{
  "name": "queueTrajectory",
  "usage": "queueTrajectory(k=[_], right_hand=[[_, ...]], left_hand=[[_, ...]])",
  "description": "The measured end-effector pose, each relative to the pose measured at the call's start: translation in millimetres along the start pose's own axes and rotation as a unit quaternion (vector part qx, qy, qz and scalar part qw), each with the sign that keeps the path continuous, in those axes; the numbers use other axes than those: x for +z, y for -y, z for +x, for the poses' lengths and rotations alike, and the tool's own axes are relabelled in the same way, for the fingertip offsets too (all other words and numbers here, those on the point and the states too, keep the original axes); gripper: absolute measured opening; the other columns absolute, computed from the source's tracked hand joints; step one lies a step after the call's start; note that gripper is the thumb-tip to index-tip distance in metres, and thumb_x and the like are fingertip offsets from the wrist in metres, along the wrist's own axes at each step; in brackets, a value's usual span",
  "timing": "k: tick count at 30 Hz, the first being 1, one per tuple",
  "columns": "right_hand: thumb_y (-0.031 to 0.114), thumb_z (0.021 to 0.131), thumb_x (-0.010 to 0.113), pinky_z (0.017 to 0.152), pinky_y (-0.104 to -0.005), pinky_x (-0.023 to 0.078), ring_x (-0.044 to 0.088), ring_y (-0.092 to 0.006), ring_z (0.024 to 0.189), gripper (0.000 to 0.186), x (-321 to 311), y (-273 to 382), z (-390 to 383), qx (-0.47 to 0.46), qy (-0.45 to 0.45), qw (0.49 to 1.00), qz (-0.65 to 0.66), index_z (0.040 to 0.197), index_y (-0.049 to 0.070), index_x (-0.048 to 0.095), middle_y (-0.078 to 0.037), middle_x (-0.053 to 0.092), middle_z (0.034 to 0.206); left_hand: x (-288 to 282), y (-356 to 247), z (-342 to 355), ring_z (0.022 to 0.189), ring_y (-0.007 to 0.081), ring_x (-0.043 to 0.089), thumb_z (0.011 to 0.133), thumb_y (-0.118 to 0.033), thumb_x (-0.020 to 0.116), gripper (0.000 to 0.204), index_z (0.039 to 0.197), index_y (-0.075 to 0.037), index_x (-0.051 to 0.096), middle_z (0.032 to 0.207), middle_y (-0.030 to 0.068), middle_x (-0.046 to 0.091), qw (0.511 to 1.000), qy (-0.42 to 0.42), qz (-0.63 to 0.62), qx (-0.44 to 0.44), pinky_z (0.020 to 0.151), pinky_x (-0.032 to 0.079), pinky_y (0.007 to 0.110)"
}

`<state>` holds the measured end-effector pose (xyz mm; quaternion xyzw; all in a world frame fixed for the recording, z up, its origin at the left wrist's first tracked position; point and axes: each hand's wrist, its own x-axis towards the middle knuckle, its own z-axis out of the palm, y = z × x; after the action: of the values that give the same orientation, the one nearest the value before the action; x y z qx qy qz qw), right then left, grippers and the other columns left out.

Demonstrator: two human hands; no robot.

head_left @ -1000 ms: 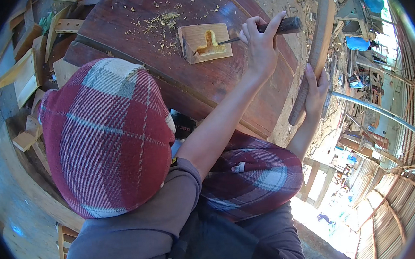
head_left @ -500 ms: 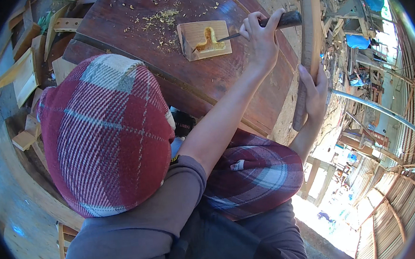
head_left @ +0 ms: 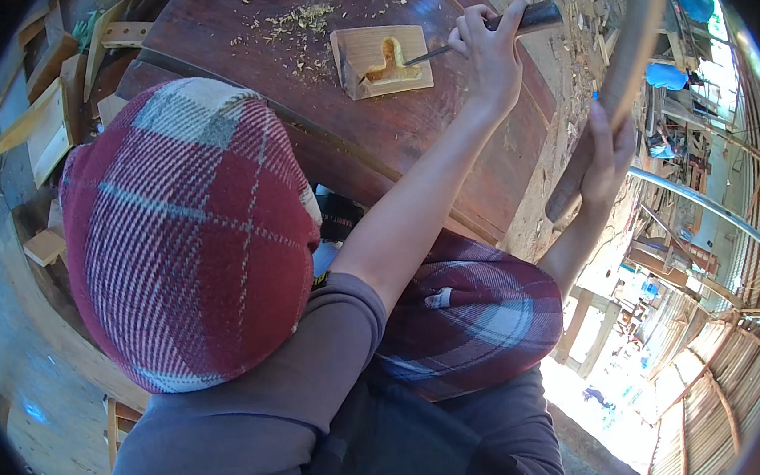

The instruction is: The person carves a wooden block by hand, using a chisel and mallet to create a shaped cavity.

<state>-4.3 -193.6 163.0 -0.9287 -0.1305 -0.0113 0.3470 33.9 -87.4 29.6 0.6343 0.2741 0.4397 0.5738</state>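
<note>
Small pale wood block (head_left: 382, 60) lay flat on dark red workbench (head_left: 230, 35), carved recess up. Chisel (head_left: 506, 27) gripped in closed left hand (head_left: 488, 50), tip in recess. Wooden mallet (head_left: 610, 94) clenched in right hand (head_left: 608, 159), raised beside bench.

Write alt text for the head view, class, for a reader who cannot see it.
A person's left hand steadies a dark-handled chisel in a carved hollow of a pale wood block on a dark wooden bench, while the right hand raises a wooden mallet. Wood chips lie scattered behind the block.
</note>
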Motion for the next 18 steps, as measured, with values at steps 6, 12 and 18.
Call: queueTrajectory(k=[6,12,18], right_hand=[[0.042,0.083,0.071,0.07,-0.0307,0.044,0.055,-0.0166,0.075,0.047,20,-9,1,-0.055,-0.006,0.992,-0.114,0.102,0.001,0.059,-0.004,0.058,0.083],[0.038,0.083,0.071,0.084,-0.033,0.047,0.06,-0.022,0.09,0.058,-5,-19,10,-0.002,-0.079,0.995,0.056,0.116,-0.007,0.056,-0.016,0.065,0.098],[0.038,0.085,0.07,0.079,-0.0304,0.047,0.059,-0.0177,0.087,0.053,5,7,2,0.026,0.034,0.993,-0.109,0.113,-0.005,0.057,-0.013,0.065,0.097]], left_hand=[[3,4,-4,0.1,0.0257,0.043,0.086,-0.005,0.063,0.043,0.122,-0.027,0.058,0.1,0.0078,0.044,1.0,0.009,0.006,-0.017,0.089,0.028,0.043],[7,2,-2,0.1,0.0255,0.043,0.085,-0.007,0.064,0.041,0.121,-0.027,0.058,0.1,0.0079,0.044,1.0,0.013,0.011,-0.004,0.089,0.029,0.043],[8,7,9,0.102,0.0269,0.043,0.086,-0.007,0.063,0.04,0.121,-0.025,0.057,0.101,0.0092,0.044,1.0,-0.003,0.004,-0.031,0.091,0.028,0.044]])
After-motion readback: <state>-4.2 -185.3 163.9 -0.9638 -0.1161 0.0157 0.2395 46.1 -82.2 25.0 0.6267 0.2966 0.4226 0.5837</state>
